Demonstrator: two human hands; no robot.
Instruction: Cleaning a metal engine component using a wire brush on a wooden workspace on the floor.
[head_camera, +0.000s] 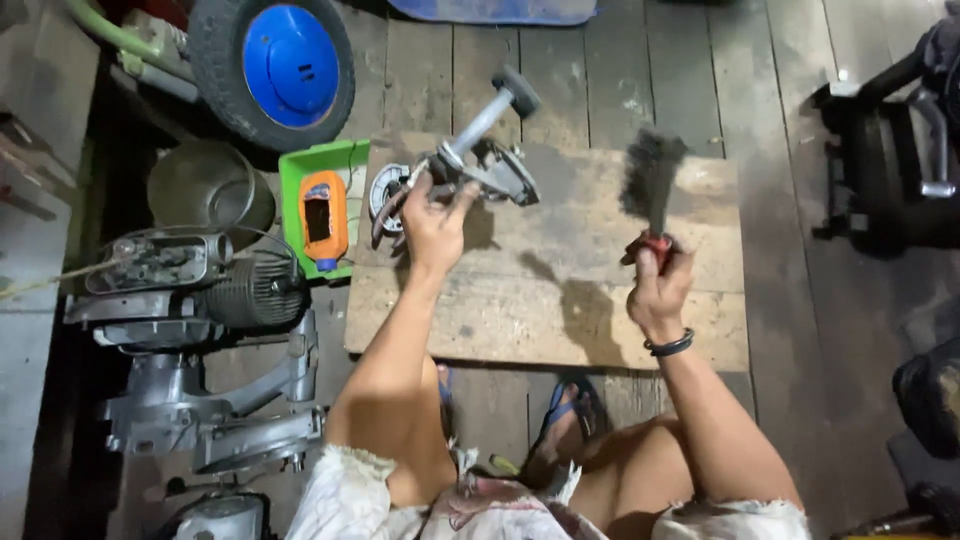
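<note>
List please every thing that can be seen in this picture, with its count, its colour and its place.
metal part: one, grey, held over the board
brush: one, dark bristles, red handle, held upright
board: one, pale wood, on the floor
tray: one, green, left of the board
orange container: one, in the tray
wheel: one, black tyre, blue hub, top left
pot: one, grey metal, below the wheel
engine: one, grey, left side
floor: dark planks
wristband: one, black, right wrist
left hand: grips the metal part
right hand: grips the brush

head view — worn camera | looks steeply down | near, over wooden board (600, 310)
</note>
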